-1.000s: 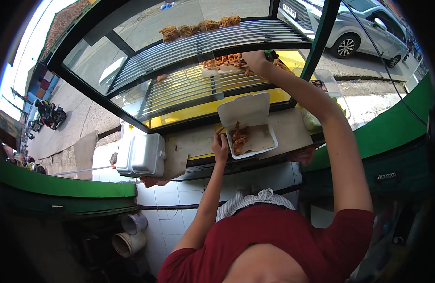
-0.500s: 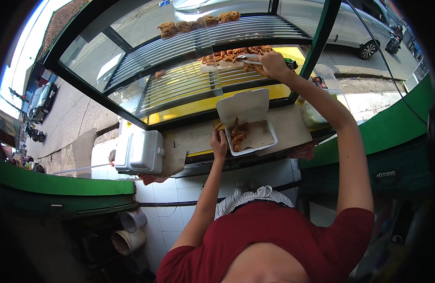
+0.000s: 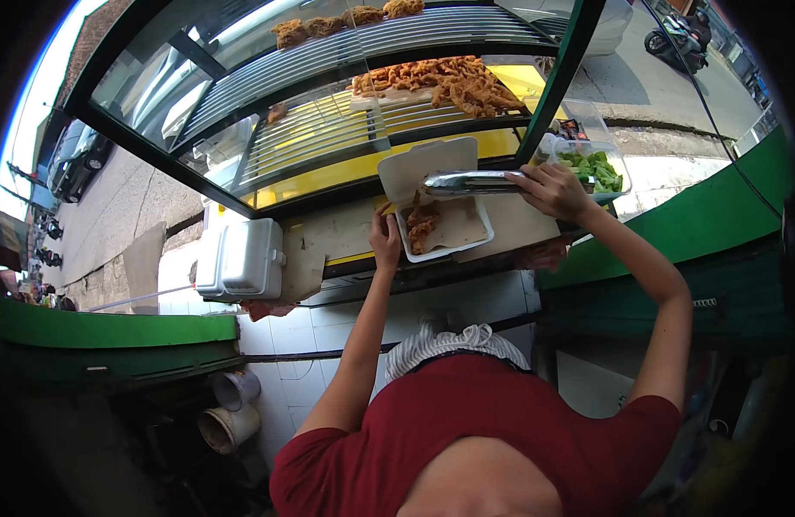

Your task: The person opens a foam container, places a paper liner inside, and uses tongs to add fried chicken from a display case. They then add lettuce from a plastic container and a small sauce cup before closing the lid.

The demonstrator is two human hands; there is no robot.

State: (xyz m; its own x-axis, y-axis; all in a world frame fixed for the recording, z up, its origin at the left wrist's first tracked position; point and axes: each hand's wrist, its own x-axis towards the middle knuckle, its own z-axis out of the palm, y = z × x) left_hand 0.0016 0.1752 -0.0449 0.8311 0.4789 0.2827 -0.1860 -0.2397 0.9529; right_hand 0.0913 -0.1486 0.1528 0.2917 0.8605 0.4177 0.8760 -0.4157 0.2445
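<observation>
A white foam takeaway box [image 3: 479,244] stands with its lid up on the cardboard-covered counter. Pieces of fried chicken [image 3: 421,227] lie on brown paper in its left part. My left hand [image 3: 384,240] is at the box's left edge, fingers bent against the rim. In my right hand [image 3: 552,191] are metal tongs [image 3: 473,182], gripped at the right end. They lie level across the front of the raised lid, their tips pointing left, just above the chicken.
Behind the box, a glass display case holds a heap of fried chicken [image 3: 440,84] and several larger fried pieces [image 3: 326,25] on the upper rack. Closed foam boxes [image 3: 252,258] stand at left. A clear tub of green leaves [image 3: 594,171] is at right. Green ledges [image 3: 673,237] flank me.
My right hand has come out of the display case with the tongs, down and right, and the tongs are now over the open box. My left hand stays at the box. The view has shifted slightly.
</observation>
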